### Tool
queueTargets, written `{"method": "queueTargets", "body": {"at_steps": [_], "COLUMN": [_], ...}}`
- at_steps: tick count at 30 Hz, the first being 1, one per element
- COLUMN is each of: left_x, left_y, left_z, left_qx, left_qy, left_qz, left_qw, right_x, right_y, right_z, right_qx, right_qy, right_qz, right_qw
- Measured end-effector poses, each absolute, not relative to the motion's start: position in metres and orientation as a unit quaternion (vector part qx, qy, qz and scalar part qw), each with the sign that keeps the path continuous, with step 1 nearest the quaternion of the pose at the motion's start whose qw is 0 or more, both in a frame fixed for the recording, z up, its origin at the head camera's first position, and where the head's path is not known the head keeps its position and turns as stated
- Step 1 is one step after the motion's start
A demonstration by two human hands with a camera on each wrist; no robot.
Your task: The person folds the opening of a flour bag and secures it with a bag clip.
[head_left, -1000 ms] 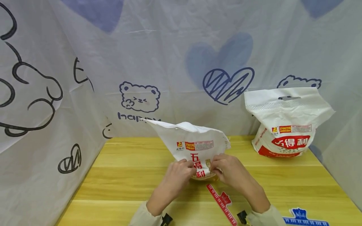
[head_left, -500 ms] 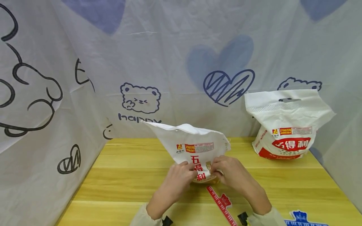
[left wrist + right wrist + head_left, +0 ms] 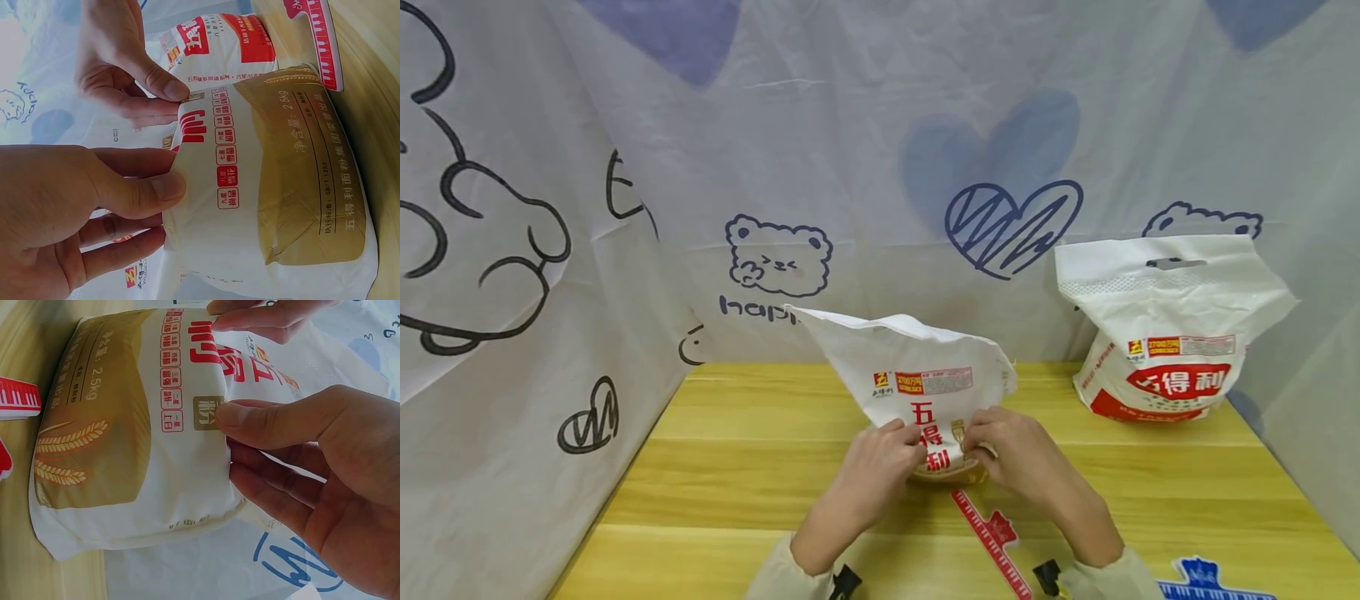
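A white flour bag with red lettering stands on the wooden table, its wide top edge leaning back toward the left. My left hand pinches the front of the bag between thumb and fingers. On the other side of the lettering, my right hand grips the same front face. The left wrist view shows the left thumb pressed on a fold just above the row of small red boxes. In the right wrist view, the right thumb lies at the small gold square. The gold lower panel bears wheat ears.
A second flour bag with a handle slot stands at the back right. A red piano-key ruler lies in front of the gripped bag, a blue one at the lower right. Printed white cloth hangs behind and at the sides.
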State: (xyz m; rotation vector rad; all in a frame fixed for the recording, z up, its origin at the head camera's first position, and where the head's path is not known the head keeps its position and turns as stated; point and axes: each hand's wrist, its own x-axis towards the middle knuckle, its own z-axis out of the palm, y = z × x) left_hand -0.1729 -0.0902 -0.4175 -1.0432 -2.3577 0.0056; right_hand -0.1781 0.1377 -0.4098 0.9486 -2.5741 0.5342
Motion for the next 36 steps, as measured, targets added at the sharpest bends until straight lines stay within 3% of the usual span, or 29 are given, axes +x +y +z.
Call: {"method": "queueTargets", "body": {"at_steps": [14,22,30,36], "left_x": [-0.17,-0.173,-0.176,-0.176], "left_y": [-0.096,-0.102,-0.106,-0.108], "left_z": [-0.408,-0.398,-0.389,-0.385], "left_qx": [-0.38,-0.385,-0.402,-0.392], "left_qy": [-0.891,-0.871,-0.842,-0.818], "left_qz": [-0.063,-0.129,-0.194,-0.234], "left_qw": [0.24,0.277,0.303,0.35], "right_x": [-0.179,-0.175,-0.173,-0.17], "right_y": [0.14,0.146,0.151,0.156], "right_z": [-0.406,-0.398,-0.388,-0.375], "right_qx": [0.338,0.317,0.318,0.312], "right_qy": [-0.899,-0.9,-0.882,-0.869], "right_qz": [0.212,0.244,0.272,0.286], "right_qw": [0.179,0.174,0.215,0.256]}}
